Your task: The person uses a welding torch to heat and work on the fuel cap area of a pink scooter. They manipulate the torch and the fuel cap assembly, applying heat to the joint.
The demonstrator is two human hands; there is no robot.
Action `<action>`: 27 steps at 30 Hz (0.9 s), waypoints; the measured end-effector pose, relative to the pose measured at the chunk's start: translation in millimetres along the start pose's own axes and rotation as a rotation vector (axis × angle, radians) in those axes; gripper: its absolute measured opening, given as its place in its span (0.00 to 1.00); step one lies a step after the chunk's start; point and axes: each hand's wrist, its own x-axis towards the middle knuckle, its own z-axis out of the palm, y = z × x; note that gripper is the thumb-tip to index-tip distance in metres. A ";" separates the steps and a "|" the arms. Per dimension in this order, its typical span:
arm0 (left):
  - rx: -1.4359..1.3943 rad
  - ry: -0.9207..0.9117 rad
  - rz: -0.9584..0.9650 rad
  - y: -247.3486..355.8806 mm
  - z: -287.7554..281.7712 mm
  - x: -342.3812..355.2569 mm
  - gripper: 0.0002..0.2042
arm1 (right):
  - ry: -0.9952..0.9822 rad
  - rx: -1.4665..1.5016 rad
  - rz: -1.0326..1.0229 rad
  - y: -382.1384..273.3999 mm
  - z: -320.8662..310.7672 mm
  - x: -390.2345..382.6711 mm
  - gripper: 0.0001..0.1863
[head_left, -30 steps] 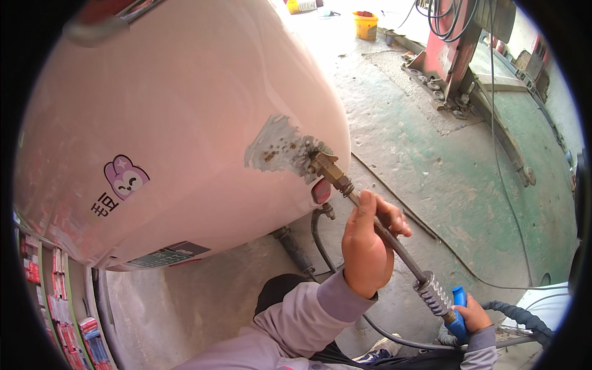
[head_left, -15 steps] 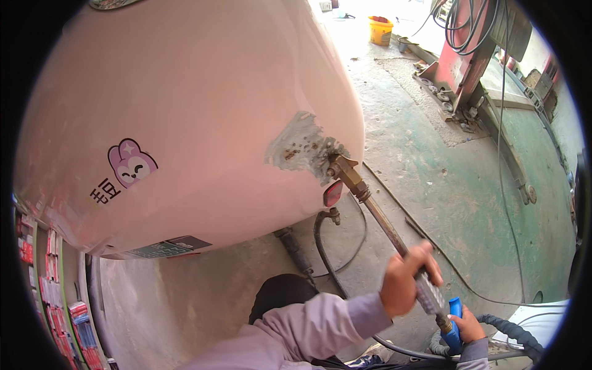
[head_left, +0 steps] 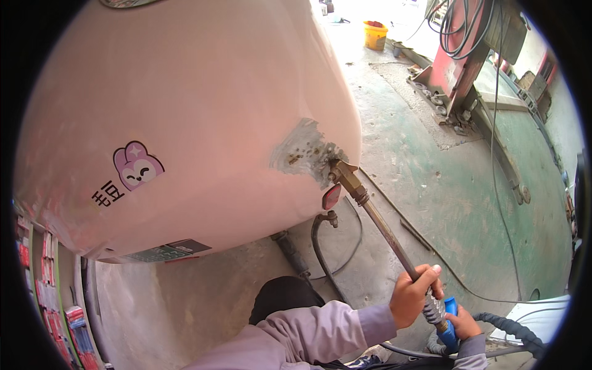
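A long slide hammer dent puller [head_left: 385,231] slants from my hands up to the pink car panel [head_left: 203,111]. Its brass-coloured head meets a bare grey, pitted patch [head_left: 303,150] beside the panel's rounded corner. My left hand [head_left: 412,297] is closed round the rod at the ribbed metal sliding weight. Below it, my right hand [head_left: 465,323] grips the blue handle [head_left: 449,336] at the tool's lower end; part of that grip is hidden. A small red reflector [head_left: 331,197] sits in the panel just under the tool head.
A black-bodied power tool [head_left: 290,254] and a cable with a metal clamp [head_left: 331,218] are below the panel. Hoses and a thin rod cross the floor. A red lift post [head_left: 455,69] and a yellow bucket [head_left: 375,36] stand farther off. Shelves with packages [head_left: 49,296] line the left.
My left hand was blurred and slightly higher on the rod; now it shows sharply, a little lower. The tool head stays at the patch, and my right hand keeps the handle.
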 end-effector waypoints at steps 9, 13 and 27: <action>0.027 0.014 0.273 71.9 15.6 11.6 0.20 | 0.031 0.013 -0.027 -1.9 -4.9 -8.5 0.37; -0.085 -0.066 0.066 -23.5 -0.2 3.8 0.17 | 0.004 0.079 -0.008 -3.2 -2.7 -0.1 0.36; 0.132 0.059 -0.011 38.2 8.1 7.1 0.20 | 0.034 0.024 -0.013 -5.7 -4.4 -0.3 0.38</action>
